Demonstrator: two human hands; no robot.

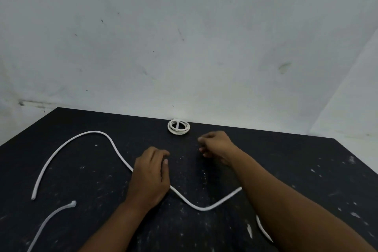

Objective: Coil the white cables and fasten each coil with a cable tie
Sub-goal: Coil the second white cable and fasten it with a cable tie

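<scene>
Finished coil: sits at the far edge of the table, right by the wall, with a band across it. Looks done to me.
Loose cable: snakes all over the table, runs under the left hand and on beneath the right forearm.
Left hand: lies over that cable with its fingers loosely bent. Honestly can't tell if it's gripping it.
Right hand: near the coil but not touching it, fingers curled in, nothing visible inside.
Second cable: lower left, untouched.
Risk: the cable looks stiff and springy, so loops could pop open before a tie goes on. The forearm resting on it could also snag the pull.
</scene>
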